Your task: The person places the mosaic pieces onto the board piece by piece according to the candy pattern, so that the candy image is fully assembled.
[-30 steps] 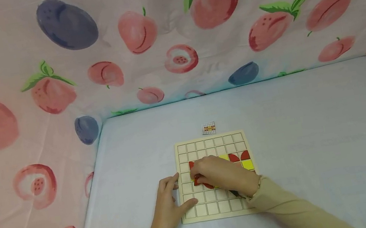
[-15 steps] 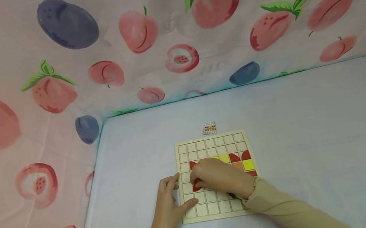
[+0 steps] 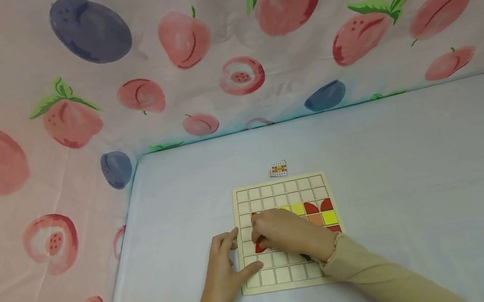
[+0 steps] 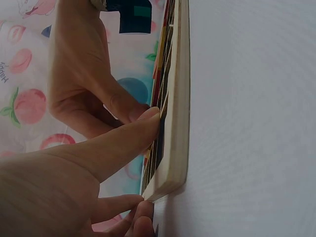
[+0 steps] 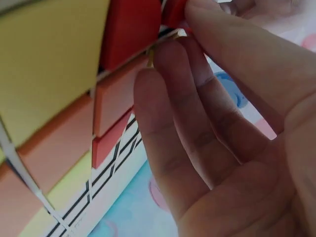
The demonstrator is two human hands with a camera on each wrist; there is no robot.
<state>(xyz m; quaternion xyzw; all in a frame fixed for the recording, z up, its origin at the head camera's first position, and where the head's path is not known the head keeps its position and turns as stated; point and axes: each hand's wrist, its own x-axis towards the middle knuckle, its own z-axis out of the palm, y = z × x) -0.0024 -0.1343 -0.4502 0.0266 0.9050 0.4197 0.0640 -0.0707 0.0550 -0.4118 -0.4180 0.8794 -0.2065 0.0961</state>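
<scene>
A pale wooden grid board (image 3: 282, 275) lies flat on the table, with red, yellow and orange tiles across its middle rows. My right hand (image 3: 291, 233) reaches over it from the right and covers several tiles. At its fingertips, toward the board's left side, it pinches a red tile (image 3: 259, 248) with one curved edge, partly hidden by the thumb. My left hand (image 3: 223, 269) rests at the board's left edge, fingers along the side and thumb on the grid; the left wrist view shows that thumb (image 4: 133, 136) lying on top. A yellow tile (image 5: 54, 64) fills the near part of the right wrist view.
Just beyond the board lies a small printed card (image 3: 278, 168) with a coloured grid pattern. The white table (image 3: 418, 169) stretches away to the right. Fruit-patterned cloth (image 3: 230, 24) hangs behind and at the left.
My right hand has shifted slightly left and toward me, and the red tile at its fingertips sits a little lower over the grid. The left hand holds its place.
</scene>
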